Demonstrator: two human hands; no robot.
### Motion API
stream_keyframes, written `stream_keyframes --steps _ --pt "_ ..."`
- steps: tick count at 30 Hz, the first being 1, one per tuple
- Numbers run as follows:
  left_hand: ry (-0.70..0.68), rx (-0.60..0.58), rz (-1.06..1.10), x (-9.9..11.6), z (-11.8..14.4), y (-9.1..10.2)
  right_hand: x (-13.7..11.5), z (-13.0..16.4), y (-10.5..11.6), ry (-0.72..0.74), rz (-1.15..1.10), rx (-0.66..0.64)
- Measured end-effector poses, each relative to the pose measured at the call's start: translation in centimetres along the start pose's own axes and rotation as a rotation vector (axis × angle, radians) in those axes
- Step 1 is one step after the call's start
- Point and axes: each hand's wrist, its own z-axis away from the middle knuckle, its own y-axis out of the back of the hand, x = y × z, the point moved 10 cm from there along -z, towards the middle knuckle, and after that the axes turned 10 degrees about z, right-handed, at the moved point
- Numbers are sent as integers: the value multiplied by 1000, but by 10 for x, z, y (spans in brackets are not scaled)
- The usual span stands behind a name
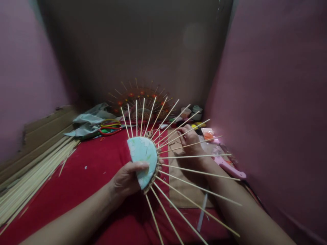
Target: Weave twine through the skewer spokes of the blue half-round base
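Observation:
A half-round piece covered in pale blue patterned material (143, 158) is in my left hand (127, 178), with the thumb flat on its face and the other fingers behind. Thin bamboo sticks (195, 157) fan out from its curved edge, where a twisted brown cord (157, 160) runs between their bases. My right hand (190, 139) is behind the sticks on the right, over a brown board (182, 190). Its fingers are curled together near thin dark strands, and what they pinch, if anything, is too small to make out.
Loose bamboo sticks (38, 177) lie at the left beside folded cardboard (51, 126). Red-handled scissors (110, 129) rest by a crumpled pale sheet (89, 117). A decorated fan-shaped piece (141, 93) stands against the back wall. A pink-handled tool (231, 168) and a translucent stick (202, 212) lie right.

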Motion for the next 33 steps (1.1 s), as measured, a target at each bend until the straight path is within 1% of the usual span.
stream_keyframes --steps 3,5,6,8,11,12,14,15,17,19,23,28,33 --pt "16 1 1 -2 0 0 2 -3 13 -23 160 83" --pt "19 0 5 -3 0 0 3 -4 22 -61 189 136" --pt "24 -1 7 -3 0 0 4 -5 26 -89 168 155" --pt "36 1 10 -4 -1 0 13 -4 24 -190 17 136" --pt "52 13 0 -4 -2 1 34 1 1 -437 -409 27" --pt "54 24 -5 -4 -2 1 39 3 -6 -507 -551 18" --pt "57 54 -13 -4 -2 3 43 4 -12 -570 -764 75" --pt "58 73 -16 -4 -2 4 43 3 -9 -564 -819 134" --pt "55 106 -17 -5 -1 6 41 1 2 -508 -824 247" --pt "64 115 -14 -7 0 6 34 -1 12 -433 -770 295" --pt "83 89 16 -9 0 4 26 -3 17 -340 -689 273" --pt "111 98 64 -10 -2 8 33 -3 19 -314 -557 288" --pt "120 120 80 -11 -3 11 39 -5 17 -275 -657 298"
